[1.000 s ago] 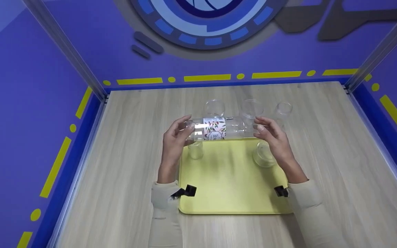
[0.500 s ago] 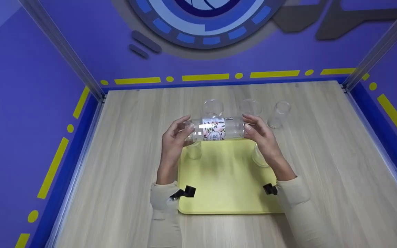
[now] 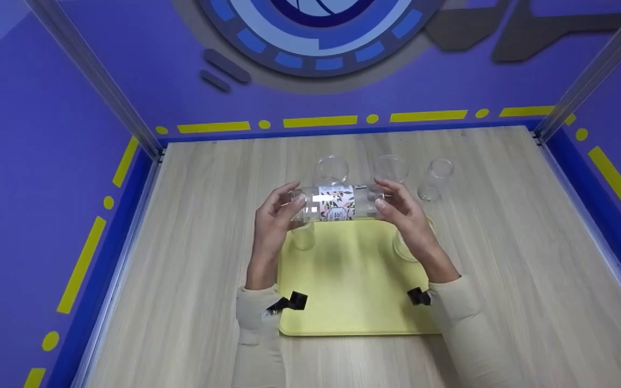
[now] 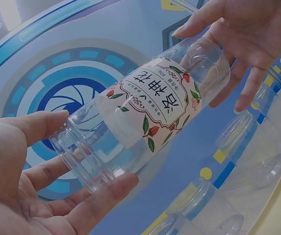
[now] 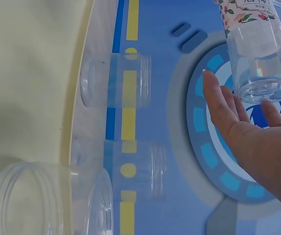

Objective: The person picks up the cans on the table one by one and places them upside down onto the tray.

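A clear plastic jar (image 3: 336, 202) with a white floral label (image 4: 150, 100) is held sideways above the far edge of the yellow tray (image 3: 353, 302). My left hand (image 3: 273, 229) grips its threaded, lidless mouth end (image 4: 84, 159), thumb on one side and fingers on the other. At the base end, my right hand (image 3: 410, 221) has its thumb and fingers around the jar's bottom (image 5: 265, 90). Beneath the hands, a small clear container (image 3: 303, 237) stands on the tray at left, and a wider clear one (image 3: 403, 248) at right is partly hidden by the right hand.
Behind the jar, two clear round containers (image 3: 332, 168) (image 3: 391, 166) stand on the wooden table (image 3: 197, 242). A narrower clear container (image 3: 436, 179) is to their right. Blue-purple printed walls (image 3: 310, 97) enclose the table at the back and sides.
My right hand has moved left from beyond the jar's base onto that end, uncovering the narrow container at back right. The left hand keeps its grip on the mouth end.
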A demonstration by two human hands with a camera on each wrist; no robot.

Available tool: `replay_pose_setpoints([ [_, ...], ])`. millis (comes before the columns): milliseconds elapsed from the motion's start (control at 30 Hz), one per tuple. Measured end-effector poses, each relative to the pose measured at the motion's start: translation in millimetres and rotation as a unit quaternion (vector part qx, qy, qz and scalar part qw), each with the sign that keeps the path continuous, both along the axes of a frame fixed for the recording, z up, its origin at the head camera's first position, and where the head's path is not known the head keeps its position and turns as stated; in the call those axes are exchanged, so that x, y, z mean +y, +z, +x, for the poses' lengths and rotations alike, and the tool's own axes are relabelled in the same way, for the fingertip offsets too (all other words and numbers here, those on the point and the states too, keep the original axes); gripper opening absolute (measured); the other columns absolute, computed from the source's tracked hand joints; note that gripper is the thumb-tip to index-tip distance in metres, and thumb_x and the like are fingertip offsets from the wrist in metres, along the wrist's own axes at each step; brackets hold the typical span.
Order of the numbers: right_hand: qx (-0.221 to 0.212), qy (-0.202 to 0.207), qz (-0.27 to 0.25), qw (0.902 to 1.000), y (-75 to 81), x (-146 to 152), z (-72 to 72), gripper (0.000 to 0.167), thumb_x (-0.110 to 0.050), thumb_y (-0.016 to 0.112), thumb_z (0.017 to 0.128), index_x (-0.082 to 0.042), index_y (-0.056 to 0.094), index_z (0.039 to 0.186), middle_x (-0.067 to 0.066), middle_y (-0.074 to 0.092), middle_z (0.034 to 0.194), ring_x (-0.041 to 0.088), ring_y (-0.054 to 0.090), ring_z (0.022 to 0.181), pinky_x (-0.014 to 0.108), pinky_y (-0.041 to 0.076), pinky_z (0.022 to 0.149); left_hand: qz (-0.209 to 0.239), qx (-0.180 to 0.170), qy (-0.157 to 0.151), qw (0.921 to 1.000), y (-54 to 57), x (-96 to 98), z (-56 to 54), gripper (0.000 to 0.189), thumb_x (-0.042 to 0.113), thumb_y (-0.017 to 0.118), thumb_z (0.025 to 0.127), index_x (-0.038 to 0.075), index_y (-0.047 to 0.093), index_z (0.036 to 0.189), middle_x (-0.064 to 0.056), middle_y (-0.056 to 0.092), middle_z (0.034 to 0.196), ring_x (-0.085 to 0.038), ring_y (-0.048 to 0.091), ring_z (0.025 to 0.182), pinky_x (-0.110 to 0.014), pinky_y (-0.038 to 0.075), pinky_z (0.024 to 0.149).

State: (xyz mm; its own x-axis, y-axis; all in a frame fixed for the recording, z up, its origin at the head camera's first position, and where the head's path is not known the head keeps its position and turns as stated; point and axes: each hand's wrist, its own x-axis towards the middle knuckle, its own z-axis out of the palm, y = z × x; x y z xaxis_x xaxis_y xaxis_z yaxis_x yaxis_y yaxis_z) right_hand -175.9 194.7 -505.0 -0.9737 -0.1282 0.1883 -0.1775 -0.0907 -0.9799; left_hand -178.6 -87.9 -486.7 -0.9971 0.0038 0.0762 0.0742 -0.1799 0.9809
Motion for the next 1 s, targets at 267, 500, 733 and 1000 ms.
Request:
replay_pose_setpoints([
  [267,-0.001,0.017,-0.028,0.9995,2.0,-3.3,1.1,0.053,-0.008,0.065,0.102,-0.002,0.048,0.153,0.023,0.054,0.143,0.034,0.059,0.126,0.048,0.057,0.098,-0.001,0.004,-0.006,1.0000,0.3,-0.8,2.4,0.043,0.019,0.073,0.101,0.007,0.066,0.142,-0.013,0.066,0.125,-0.031,0.068,0.111,-0.043,0.063,0.081],
  [500,-0.002,0.020,-0.065,0.9976,2.2,-4.9,0.4,0.051,0.000,0.064,0.100,0.003,0.050,0.149,0.029,0.052,0.144,0.041,0.057,0.130,0.043,0.058,0.097,-0.008,0.012,-0.009,0.9998,0.6,-1.5,2.2,0.043,0.020,0.073,0.101,0.008,0.066,0.142,-0.013,0.066,0.125,-0.031,0.066,0.108,-0.041,0.062,0.079],
  [733,0.005,0.021,-0.071,0.9972,2.9,-5.1,1.0,0.050,0.001,0.065,0.099,0.005,0.051,0.147,0.029,0.053,0.141,0.055,0.049,0.133,0.051,0.056,0.099,-0.020,0.021,-0.013,0.9995,1.4,-3.1,2.2,0.044,0.021,0.072,0.101,0.007,0.065,0.143,-0.013,0.065,0.128,-0.032,0.067,0.109,-0.041,0.062,0.081],
  [1000,0.009,0.010,-0.063,0.9979,5.3,-4.1,3.7,0.049,0.002,0.066,0.099,0.005,0.052,0.146,0.027,0.055,0.141,0.036,0.061,0.125,0.041,0.058,0.095,-0.030,0.024,-0.009,0.9992,1.7,-5.1,2.8,0.044,0.022,0.073,0.102,0.010,0.066,0.143,-0.013,0.065,0.131,-0.033,0.066,0.115,-0.046,0.059,0.088],
])
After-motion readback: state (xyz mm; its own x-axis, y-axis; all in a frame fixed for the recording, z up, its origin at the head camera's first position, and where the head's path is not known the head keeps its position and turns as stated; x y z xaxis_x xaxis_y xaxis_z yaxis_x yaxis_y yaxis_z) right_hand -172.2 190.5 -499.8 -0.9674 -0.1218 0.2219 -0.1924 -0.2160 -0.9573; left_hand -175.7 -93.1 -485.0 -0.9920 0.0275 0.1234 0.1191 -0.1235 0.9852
